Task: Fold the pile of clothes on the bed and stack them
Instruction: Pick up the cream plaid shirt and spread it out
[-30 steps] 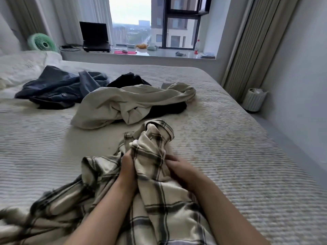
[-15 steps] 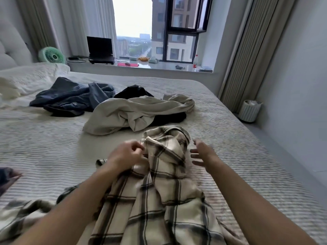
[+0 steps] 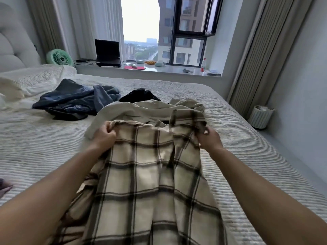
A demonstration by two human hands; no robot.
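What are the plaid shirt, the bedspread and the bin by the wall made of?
Plaid shirt: soft woven cloth, likely cotton or flannel, matte; it drapes and creases where the hands grip it.
Bedspread: ribbed, textured fabric, perhaps knit or quilted; fine raised lines.
Bin: rigid and fluted, pale, matte; probably plastic, though that is uncertain.

— Where are your hands?
— Your left hand (image 3: 105, 133) is fisted, fingers curled, gripping fabric. Your right hand (image 3: 209, 138) pinches fabric too, thumb on top.
— And your arms?
— Both bare forearms reach forward, spread apart.
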